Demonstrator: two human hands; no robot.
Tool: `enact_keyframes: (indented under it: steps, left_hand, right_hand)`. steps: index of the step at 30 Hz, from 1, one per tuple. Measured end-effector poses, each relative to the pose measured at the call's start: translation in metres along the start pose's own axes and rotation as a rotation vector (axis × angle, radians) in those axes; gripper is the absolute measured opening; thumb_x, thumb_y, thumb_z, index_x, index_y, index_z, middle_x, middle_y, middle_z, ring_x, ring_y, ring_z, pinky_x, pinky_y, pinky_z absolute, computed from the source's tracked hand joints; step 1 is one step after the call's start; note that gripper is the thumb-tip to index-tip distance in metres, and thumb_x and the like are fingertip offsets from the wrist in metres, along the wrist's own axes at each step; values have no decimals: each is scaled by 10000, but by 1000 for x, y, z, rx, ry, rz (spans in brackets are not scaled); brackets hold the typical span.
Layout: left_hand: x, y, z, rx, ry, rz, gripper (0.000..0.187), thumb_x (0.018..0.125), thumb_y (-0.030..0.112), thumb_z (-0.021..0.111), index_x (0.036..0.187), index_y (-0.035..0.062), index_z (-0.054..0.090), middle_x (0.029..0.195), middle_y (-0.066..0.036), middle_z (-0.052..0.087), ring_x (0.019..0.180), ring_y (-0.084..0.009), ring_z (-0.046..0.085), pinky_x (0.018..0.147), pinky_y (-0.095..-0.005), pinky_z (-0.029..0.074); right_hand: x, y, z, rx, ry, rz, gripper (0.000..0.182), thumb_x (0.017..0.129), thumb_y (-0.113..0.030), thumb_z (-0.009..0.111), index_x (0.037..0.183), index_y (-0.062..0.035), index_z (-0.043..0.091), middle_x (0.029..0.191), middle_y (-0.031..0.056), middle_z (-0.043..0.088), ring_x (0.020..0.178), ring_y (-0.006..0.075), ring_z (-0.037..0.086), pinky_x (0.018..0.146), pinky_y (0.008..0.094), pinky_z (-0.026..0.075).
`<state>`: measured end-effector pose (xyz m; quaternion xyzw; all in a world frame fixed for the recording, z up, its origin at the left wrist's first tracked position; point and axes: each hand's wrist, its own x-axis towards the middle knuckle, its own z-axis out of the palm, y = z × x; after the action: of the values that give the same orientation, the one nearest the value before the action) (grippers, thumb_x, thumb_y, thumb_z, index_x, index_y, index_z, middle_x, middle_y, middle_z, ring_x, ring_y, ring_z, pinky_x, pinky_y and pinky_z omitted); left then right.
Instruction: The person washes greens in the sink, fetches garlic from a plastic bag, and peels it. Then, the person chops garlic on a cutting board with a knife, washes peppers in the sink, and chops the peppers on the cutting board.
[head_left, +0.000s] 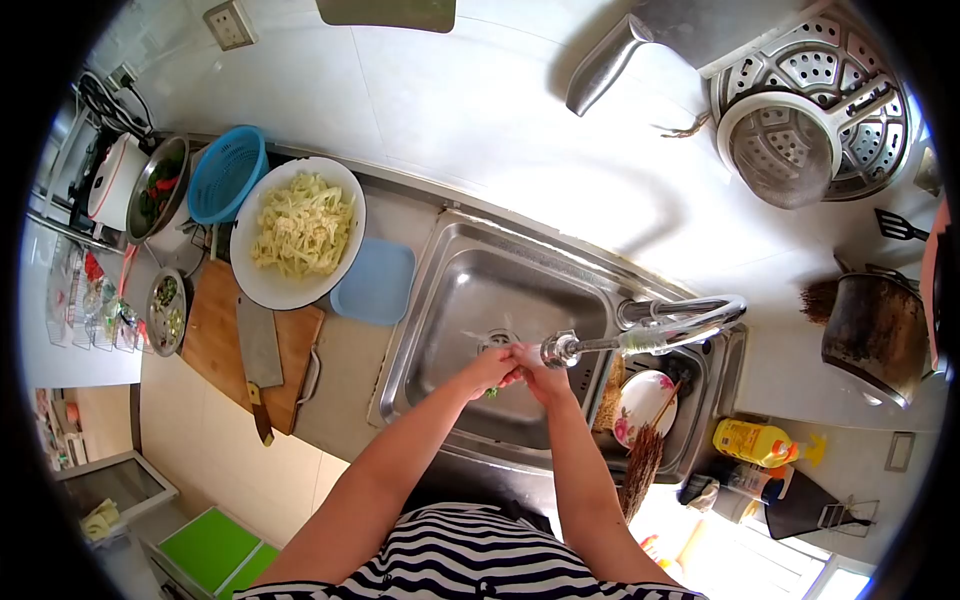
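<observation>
Both of my hands meet over the stainless steel sink (450,290), just under the end of the faucet (562,349). My left hand (490,371) has its fingers curled in against the other hand. Touching it from the right is my right hand (540,370), partly hidden by the faucet head. A bit of green (491,393) shows just below my left hand; what the fingers hold is too small to make out.
Left of the sink are a blue lid (374,281), a white bowl of shredded vegetable (344,245), a blue basket (222,180) and a cleaver (259,345) on a cutting board (215,310). Right are a floral plate (628,405), twig brush (643,470) and yellow bottle (755,443).
</observation>
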<state>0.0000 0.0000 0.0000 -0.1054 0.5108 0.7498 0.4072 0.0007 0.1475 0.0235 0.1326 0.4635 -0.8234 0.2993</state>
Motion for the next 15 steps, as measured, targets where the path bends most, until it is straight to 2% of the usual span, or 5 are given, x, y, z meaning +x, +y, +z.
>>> enact_keyframes:
  steps: [2,6,9,11,15]
  left_hand:
    - [2,-4,-2,-13,33,-76,206,980,191,467,952,31,595,706,-18,557,561,-74,471,466,-214,366]
    - [-11,1,-3,22,16,-75,199,973,182,475,929,34,600,713,-13,555,575,-65,474,481,-212,369]
    - [-4,-8,1,83,77,44,166,960,148,496,905,34,603,719,-7,552,589,-59,472,505,-210,371]
    - [-3,-6,3,36,145,66,136,947,121,518,897,31,607,735,-4,559,603,-59,477,529,-211,378]
    - [-3,-1,9,-155,166,75,109,932,92,532,885,29,608,732,-8,566,605,-70,488,540,-214,387]
  right_hand:
    - [0,2,-1,-151,43,-46,165,888,-152,605,875,10,631,794,119,656,600,211,627,603,296,514]
    - [0,15,5,-73,136,-14,147,883,-134,600,889,8,641,810,95,660,658,201,633,616,276,502]
    - [10,31,-15,-98,138,-99,171,878,-139,618,956,11,644,866,96,661,735,207,641,642,290,512]
    - [4,17,0,165,141,-103,223,882,-100,604,1071,18,602,943,112,662,752,194,639,624,297,523]
    - [2,9,4,342,274,-58,224,865,-131,652,1039,6,620,956,113,639,746,216,636,619,326,536]
